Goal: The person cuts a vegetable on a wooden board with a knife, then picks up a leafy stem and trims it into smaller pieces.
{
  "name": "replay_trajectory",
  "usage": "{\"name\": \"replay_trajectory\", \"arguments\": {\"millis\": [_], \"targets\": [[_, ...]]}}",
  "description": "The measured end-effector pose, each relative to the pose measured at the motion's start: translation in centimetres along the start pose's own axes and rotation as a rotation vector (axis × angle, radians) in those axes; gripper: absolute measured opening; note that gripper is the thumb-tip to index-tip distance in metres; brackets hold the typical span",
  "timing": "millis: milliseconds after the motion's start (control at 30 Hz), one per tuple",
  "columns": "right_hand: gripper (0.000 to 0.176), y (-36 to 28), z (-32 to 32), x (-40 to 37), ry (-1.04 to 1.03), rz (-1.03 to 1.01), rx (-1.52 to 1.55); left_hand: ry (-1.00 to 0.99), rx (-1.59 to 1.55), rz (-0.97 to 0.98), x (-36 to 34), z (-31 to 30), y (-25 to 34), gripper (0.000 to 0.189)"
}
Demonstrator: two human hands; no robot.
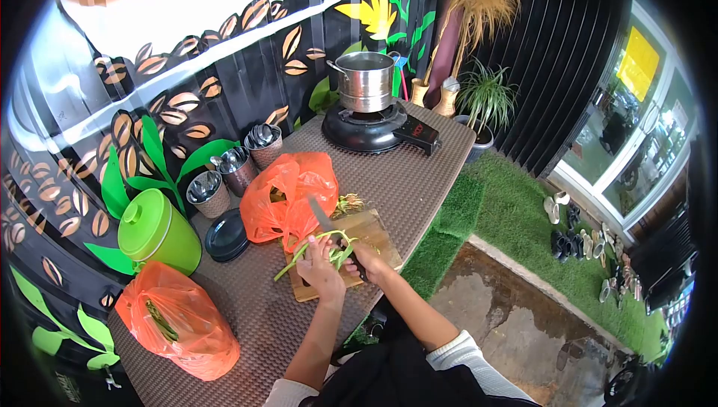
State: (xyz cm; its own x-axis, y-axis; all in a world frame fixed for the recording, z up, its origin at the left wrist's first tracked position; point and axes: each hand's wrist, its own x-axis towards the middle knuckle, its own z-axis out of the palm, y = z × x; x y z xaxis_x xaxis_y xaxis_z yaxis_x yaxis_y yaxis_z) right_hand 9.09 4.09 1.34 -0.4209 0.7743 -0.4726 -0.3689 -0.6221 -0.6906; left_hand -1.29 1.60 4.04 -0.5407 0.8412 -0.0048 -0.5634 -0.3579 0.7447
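Over the wooden cutting board [376, 229], my left hand [321, 266] is closed on a green leafy stalk [287, 269] that sticks out to its left. My right hand [368, 261] is wrapped round the dark handle of a knife [320, 213], whose blade points up and away from me. Green leaves show between the two hands, and the right fingers are partly hidden. Just beyond the board's far edge lies a small bunch of thin stem or root ends [348, 203]. Touching the board's far left side is an orange plastic bag [295, 186].
Another orange bag [179, 325] with greens stands at the near left, by a green lidded container [158, 229]. Behind are dark plates [226, 235] and cups of cutlery [237, 170]. A metal pot [366, 81] sits on a portable stove [360, 130] at the far end.
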Motion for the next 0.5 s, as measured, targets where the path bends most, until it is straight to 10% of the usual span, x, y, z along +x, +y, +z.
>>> {"name": "replay_trajectory", "arguments": {"millis": [267,500], "targets": [[0.024,0.8,-0.4,-2.0,0.090,-0.058,-0.078,0.074,-0.073,-0.140,0.0,0.3,0.1,0.023],[0.029,0.8,-0.8,-7.1,0.214,-0.680,-0.006,0.085,-0.050,-0.191,-0.4,1.2,0.2,0.021]]}}
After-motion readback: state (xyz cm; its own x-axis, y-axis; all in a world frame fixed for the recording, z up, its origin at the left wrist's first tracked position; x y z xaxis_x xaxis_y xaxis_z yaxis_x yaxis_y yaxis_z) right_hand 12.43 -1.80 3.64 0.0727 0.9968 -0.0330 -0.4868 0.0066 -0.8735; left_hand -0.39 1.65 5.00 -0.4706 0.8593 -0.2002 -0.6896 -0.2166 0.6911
